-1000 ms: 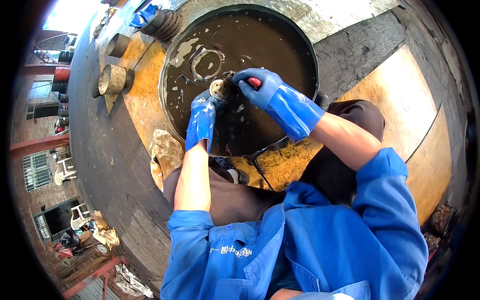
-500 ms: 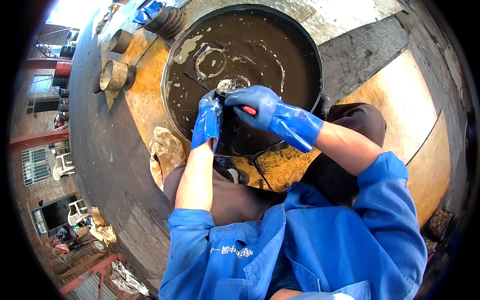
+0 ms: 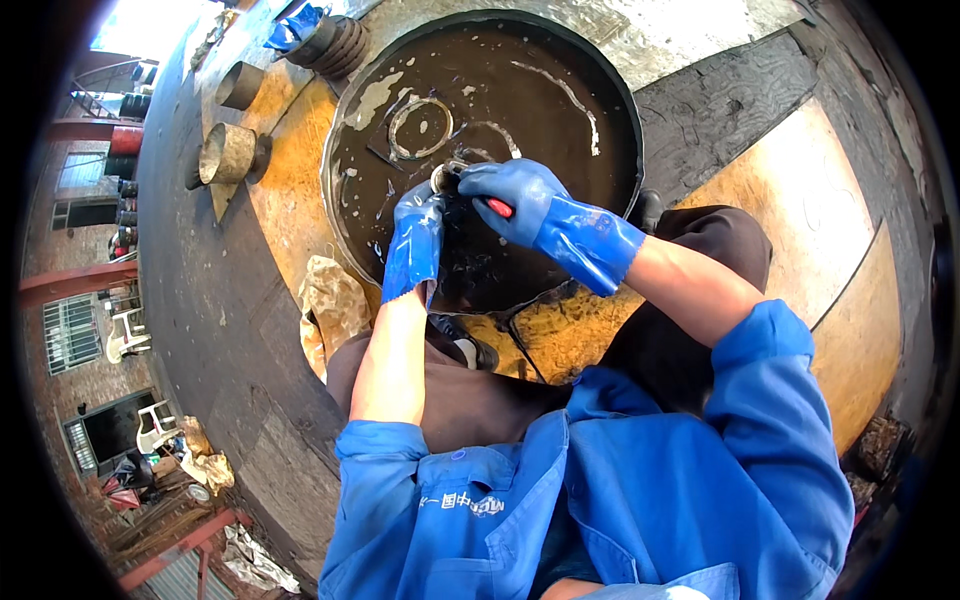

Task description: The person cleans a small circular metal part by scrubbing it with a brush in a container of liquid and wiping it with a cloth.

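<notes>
Both my hands wear blue rubber gloves and meet over a wide round basin [image 3: 329,200] of dark brown liquid with pale streaks of foam. My left hand [image 3: 415,225] is closed around a small round metal part [image 3: 439,179], its silvery top showing past the fingers. Wrapped in my right hand [image 3: 522,200] is a tool with a red handle [image 3: 499,207]; its working end meets the metal part and is mostly hidden, so its kind cannot be made out. A pale ring [image 3: 391,128] and a thin dark stick [image 3: 383,158] show in the liquid beyond my left hand.
Metal cylinders [image 3: 228,152] and a stack of ribbed dark rings [image 3: 340,45] stand left of the basin. A crumpled tan cloth [image 3: 334,300] lies beside my left knee. Stained yellowish sheets [image 3: 790,190] cover part of the floor. White plastic chairs [image 3: 155,425] are far left.
My right hand has shifted slightly left and up against the metal part. The foam streaks on the liquid have drifted and spread to the right. My left hand stays nearly in place.
</notes>
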{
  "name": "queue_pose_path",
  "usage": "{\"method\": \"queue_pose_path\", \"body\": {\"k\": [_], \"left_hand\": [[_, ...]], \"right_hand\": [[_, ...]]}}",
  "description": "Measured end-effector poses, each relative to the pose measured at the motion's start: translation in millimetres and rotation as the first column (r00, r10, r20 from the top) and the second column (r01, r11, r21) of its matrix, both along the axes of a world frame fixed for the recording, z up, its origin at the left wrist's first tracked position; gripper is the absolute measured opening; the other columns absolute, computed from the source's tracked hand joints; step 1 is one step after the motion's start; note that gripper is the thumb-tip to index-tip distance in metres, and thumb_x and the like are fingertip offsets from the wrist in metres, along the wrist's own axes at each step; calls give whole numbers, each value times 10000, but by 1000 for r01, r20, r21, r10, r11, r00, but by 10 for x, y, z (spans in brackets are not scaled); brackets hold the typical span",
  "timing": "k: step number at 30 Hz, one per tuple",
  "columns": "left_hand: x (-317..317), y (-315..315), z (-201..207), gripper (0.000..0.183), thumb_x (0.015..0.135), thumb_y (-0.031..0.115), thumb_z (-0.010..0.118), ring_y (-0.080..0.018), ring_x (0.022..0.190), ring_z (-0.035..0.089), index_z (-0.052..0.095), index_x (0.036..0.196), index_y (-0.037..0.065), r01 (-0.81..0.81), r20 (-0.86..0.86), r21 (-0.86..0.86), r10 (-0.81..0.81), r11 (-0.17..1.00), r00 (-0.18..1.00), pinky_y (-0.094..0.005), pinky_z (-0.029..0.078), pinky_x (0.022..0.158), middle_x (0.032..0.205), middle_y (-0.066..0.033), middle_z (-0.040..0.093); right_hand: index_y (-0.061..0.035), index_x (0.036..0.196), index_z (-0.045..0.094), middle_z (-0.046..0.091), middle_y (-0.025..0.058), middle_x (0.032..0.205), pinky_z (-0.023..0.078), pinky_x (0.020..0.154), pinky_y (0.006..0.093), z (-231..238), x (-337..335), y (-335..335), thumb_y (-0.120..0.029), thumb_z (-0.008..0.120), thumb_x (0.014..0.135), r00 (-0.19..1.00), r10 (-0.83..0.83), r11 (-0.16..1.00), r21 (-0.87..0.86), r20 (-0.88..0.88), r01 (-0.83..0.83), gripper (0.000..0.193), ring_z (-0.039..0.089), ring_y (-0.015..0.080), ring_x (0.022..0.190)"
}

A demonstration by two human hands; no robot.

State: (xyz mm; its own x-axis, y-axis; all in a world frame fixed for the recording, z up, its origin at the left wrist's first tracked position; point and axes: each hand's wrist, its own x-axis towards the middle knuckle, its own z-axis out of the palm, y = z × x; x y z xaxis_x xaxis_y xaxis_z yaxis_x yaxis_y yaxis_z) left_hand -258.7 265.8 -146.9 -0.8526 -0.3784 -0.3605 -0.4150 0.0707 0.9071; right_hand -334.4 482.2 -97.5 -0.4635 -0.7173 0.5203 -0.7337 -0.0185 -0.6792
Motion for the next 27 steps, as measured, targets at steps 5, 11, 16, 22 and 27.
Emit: {"method": "queue_pose_path", "body": {"k": [5,11,16,22,27], "left_hand": [[139,-29,-73,243,1013,53,647,-157,985,696,746,1233,27,-9,-171,299,63,954,983,-315,560,928,1118,-42,767],[53,-29,-67,281,1015,-11,578,-129,941,681,760,1228,15,-36,-136,192,63,981,989,-294,556,875,1054,-25,773],[84,18,46,305,999,-41,571,-187,977,706,732,1256,-8,-75,-84,207,95,975,992,-306,571,888,1150,-63,760],[93,149,269,354,986,87,712,-168,1126,679,717,1332,13,-89,-45,263,104,961,994,-321,545,1007,1250,-64,749],[124,113,280,329,1030,134,682,-187,1148,679,709,1341,29,140,-172,-187,-173,972,970,-338,571,980,1274,-63,736]], "right_hand": [[-76,1103,732,752,153,1173,577,854,474,108,173,19,-66,737,837,997,80,997,13,-12,-80,266,716,387,1020],[-71,1095,734,755,166,1138,584,829,465,78,40,-9,-53,730,850,1000,-18,1000,-18,-6,18,246,716,402,1001],[-73,1107,736,753,169,1152,593,848,461,96,158,24,-43,721,859,997,79,997,-8,6,-79,250,720,399,1019],[-70,1116,768,773,163,1164,594,971,408,-54,-102,-19,-72,717,919,940,-213,973,-35,266,230,203,746,335,1107],[-113,1138,797,801,53,1011,593,869,302,152,-226,-27,-189,700,970,533,-258,945,94,806,314,209,732,123,904]]}}
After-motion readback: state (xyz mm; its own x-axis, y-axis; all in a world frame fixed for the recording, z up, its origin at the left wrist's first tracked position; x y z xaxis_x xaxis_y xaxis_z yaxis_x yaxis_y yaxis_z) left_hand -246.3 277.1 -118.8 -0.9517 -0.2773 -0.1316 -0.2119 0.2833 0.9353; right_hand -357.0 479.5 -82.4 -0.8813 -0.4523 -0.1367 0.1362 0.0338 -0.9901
